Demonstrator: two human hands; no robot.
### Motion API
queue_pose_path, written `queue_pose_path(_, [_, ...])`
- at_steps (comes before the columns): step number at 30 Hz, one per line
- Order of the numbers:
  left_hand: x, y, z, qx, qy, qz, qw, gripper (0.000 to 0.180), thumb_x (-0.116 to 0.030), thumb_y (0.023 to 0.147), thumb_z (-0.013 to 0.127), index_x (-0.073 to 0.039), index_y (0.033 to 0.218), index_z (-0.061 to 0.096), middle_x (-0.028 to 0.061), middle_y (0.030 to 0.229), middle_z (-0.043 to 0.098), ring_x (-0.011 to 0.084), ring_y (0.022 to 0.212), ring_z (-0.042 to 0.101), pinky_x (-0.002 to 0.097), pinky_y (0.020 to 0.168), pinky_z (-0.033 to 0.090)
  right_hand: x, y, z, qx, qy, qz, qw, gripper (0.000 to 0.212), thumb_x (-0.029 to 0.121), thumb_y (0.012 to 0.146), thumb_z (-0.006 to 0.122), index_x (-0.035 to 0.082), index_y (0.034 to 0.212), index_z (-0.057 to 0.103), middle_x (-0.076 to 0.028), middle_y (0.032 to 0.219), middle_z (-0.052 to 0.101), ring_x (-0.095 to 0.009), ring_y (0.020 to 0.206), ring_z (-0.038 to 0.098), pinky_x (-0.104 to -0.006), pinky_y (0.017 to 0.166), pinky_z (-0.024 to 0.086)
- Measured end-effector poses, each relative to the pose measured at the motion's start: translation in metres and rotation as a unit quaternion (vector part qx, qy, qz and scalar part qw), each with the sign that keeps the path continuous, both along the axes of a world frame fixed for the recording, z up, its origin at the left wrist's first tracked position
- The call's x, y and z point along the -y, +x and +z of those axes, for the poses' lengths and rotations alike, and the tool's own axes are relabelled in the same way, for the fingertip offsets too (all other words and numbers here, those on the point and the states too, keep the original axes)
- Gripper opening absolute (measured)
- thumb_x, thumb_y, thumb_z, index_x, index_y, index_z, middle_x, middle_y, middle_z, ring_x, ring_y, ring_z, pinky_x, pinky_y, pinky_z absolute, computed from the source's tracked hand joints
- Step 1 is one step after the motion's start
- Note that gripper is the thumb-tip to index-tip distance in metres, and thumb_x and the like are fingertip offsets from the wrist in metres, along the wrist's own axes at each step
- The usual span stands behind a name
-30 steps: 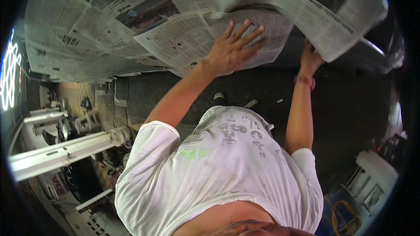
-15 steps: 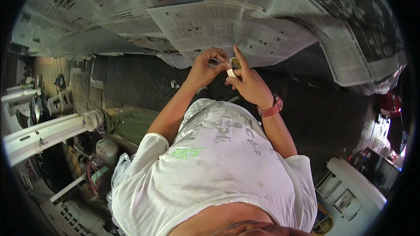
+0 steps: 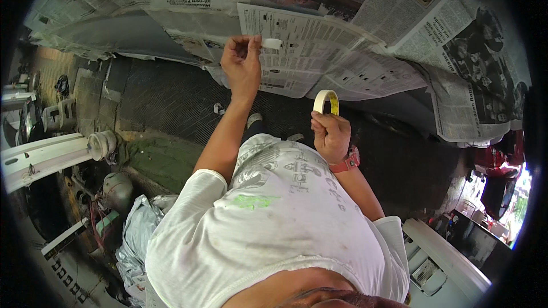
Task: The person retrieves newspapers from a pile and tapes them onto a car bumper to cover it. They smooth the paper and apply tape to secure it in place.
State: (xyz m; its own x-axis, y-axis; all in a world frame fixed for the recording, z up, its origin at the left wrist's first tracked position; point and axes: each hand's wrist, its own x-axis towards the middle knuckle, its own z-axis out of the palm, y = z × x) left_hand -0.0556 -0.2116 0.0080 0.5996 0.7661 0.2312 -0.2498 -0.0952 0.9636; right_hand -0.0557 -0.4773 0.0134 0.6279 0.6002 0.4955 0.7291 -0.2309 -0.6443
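Pinched between the thumb and fingers of my left hand [image 3: 242, 71] is a short strip of masking tape [image 3: 272, 43], its free end sticking out to the right. That hand is raised in front of a newspaper sheet [image 3: 319, 43]; whether it touches the paper I cannot tell. Lower and to the right, my right hand [image 3: 332, 137] grips a cream masking tape roll [image 3: 321, 101] by its lower edge, the ring standing upright with a yellow inner side. The strip and the roll are apart.
Newspaper covers a large curved surface ahead, with a bare grey panel [image 3: 131, 29] showing at left. Dark matting [image 3: 165, 91] lies below. A long white part [image 3: 51, 151] and crumpled plastic [image 3: 140, 231] are at left, a white panel [image 3: 448, 256] at lower right, something shiny red [image 3: 498, 157] at right.
Both hands were together at the tape roll. Now they have parted: the left has moved up and left with a tape strip, the right down with the roll.
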Motion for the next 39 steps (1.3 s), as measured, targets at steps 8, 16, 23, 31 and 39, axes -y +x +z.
queue_pose_path(8, [0.007, 0.050, 0.035, 0.145, -0.051, 0.010, 0.988, 0.042, 0.002, 0.093, 0.087, -0.003, 0.119, 0.055, 0.0093, 0.101, 0.075, 0.0142, 0.094, 0.076, 0.0268, 0.090, 0.062, 0.033, -0.005, -0.025, -0.198, -0.034, -0.163, 0.966, 0.015, 0.016, 0.114, 0.063, 0.001, 0.111, 0.065, -0.005, 0.070, 0.066, -0.010, 0.061, 0.064, -0.0280, 0.058, 0.049])
queue_pose_path(16, [0.004, 0.075, 0.025, 0.102, -0.022, 0.071, 0.992, 0.043, -0.002, 0.089, 0.092, -0.002, 0.116, 0.058, 0.0082, 0.099, 0.074, 0.0133, 0.092, 0.073, 0.0271, 0.084, 0.059, 0.052, -0.014, -0.030, -0.240, -0.024, -0.229, 0.943, 0.011, 0.012, 0.113, 0.063, 0.001, 0.110, 0.064, -0.009, 0.070, 0.067, -0.013, 0.061, 0.065, -0.0298, 0.058, 0.049])
queue_pose_path(23, [-0.012, 0.082, 0.020, 0.035, 0.131, 0.122, 0.983, 0.046, -0.014, 0.088, 0.097, -0.003, 0.115, 0.061, 0.0068, 0.102, 0.071, 0.0152, 0.090, 0.070, 0.0297, 0.080, 0.057, 0.062, -0.012, -0.032, -0.259, -0.025, -0.255, 0.931, 0.012, 0.013, 0.113, 0.063, 0.001, 0.108, 0.063, -0.007, 0.069, 0.066, -0.011, 0.061, 0.063, -0.0291, 0.058, 0.049])
queue_pose_path(31, [-0.032, 0.069, 0.030, -0.042, 0.194, 0.247, 0.949, 0.081, -0.045, 0.068, 0.106, -0.006, 0.121, 0.059, 0.0043, 0.094, 0.062, 0.0223, 0.084, 0.062, 0.0409, 0.078, 0.053, 0.059, -0.011, -0.034, -0.238, -0.034, -0.235, 0.942, 0.015, 0.015, 0.113, 0.064, 0.001, 0.107, 0.066, -0.007, 0.069, 0.066, -0.012, 0.060, 0.064, -0.0299, 0.057, 0.049])
queue_pose_path(39, [-0.019, 0.080, 0.013, 0.015, 0.356, 0.235, 0.904, 0.091, -0.048, 0.074, 0.104, -0.012, 0.134, 0.046, 0.0074, 0.120, 0.049, 0.0244, 0.112, 0.051, 0.0427, 0.098, 0.046, 0.057, -0.015, -0.031, -0.247, -0.026, -0.230, 0.941, 0.016, 0.016, 0.113, 0.064, 0.001, 0.108, 0.067, -0.007, 0.069, 0.066, -0.012, 0.061, 0.064, -0.0293, 0.057, 0.048])
